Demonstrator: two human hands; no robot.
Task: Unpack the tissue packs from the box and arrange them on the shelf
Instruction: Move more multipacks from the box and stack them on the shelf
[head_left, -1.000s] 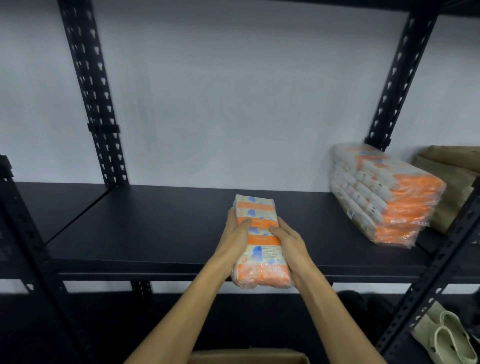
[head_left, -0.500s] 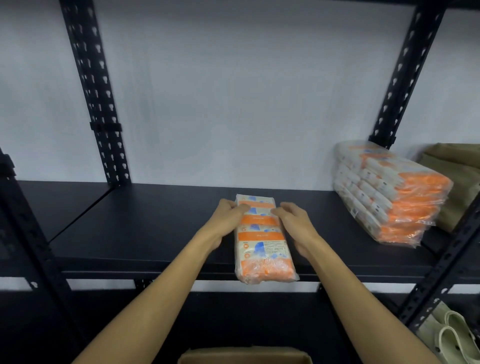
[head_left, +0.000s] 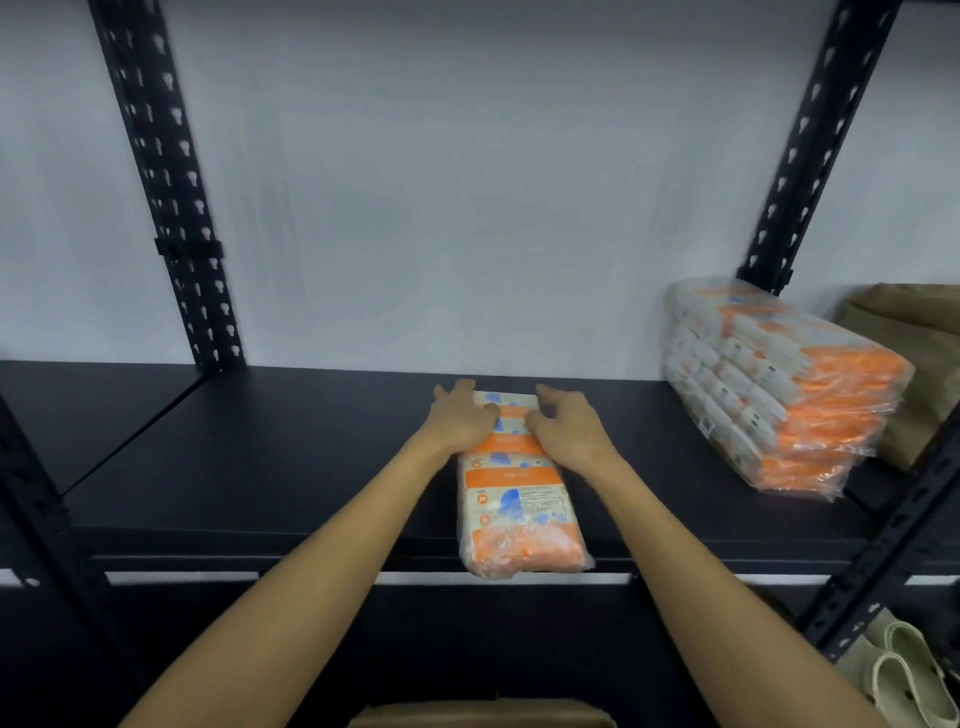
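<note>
A tan bag (head_left: 919, 358) sits at the far right, behind a black upright (head_left: 930, 499). Pale clogs (head_left: 904, 675) lie low at the right. A white wall (head_left: 467, 182) stands behind.

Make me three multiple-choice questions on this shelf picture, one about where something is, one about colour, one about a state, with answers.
1. Where is the wrapped stack of packs?
A. right end of the shelf
B. left end
C. on the floor

2. What colour are the bands on the pack under the hands?
A. green
B. orange
C. purple

3. How does that pack lie?
A. upright against the wall
B. flat, near end past the shelf's front edge
C. held in the air

Answers: 1 A, it sits by the right post. 2 B, orange stripes show. 3 B, the left hand and right hand rest on its far end.
</note>
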